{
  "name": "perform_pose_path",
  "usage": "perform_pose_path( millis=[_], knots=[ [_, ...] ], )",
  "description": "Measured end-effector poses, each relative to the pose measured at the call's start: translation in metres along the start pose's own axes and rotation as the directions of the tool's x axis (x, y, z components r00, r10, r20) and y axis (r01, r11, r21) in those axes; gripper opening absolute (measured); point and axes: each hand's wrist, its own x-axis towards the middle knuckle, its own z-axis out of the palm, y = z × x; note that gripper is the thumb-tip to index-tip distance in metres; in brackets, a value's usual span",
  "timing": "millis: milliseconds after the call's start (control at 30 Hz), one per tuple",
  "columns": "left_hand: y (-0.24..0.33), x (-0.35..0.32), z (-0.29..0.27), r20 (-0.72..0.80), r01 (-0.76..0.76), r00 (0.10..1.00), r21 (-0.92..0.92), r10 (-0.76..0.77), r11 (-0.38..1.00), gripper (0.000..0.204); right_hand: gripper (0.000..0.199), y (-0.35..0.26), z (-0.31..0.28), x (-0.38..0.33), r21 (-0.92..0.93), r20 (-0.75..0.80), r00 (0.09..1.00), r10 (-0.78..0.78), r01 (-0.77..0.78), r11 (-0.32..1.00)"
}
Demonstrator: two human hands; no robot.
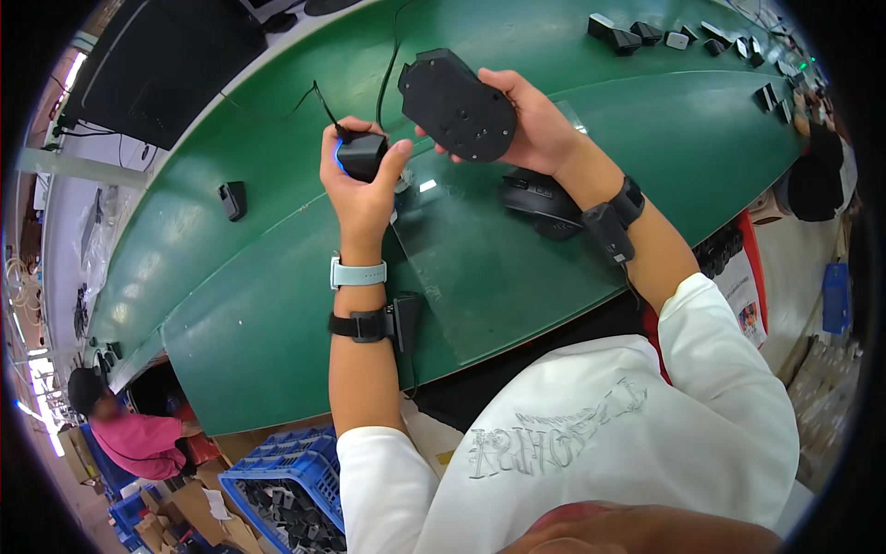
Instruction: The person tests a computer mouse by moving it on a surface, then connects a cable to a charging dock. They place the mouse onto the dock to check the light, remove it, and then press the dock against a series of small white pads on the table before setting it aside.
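- Upper centre: we see the left hand (360, 198) gripping the small black box (365, 159) (blue glow on its left edge), thumb at right.
- Right hand (544, 129) holds the black device (459, 109) by its right side; fingers mostly hidden behind.
- Device's long axis slants upper left to lower right, rounded end lower.

workshop: green bench (258, 332), blue parts crate (320, 469)

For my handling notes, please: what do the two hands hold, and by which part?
Left hand: small black blue-lit block, gripped around its sides. Right hand: black computer mouse, underside showing, held by its edges.
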Motion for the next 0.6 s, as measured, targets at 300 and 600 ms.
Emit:
perform_pose_path(
  millis=[300,600],
  knots=[
    [-0.003,-0.005,0.017,0.038,-0.109,0.993,0.047,0.107,0.993,0.041,0.060,0.013,0.009,-0.002,-0.255,-0.130,0.980,-0.150,0.113,0.960],
    [-0.001,-0.006,0.016,0.022,0.138,0.990,-0.116,-0.136,0.984,0.038,0.062,0.021,0.017,-0.008,-0.269,0.011,0.988,-0.154,0.151,0.951]
  ],
)
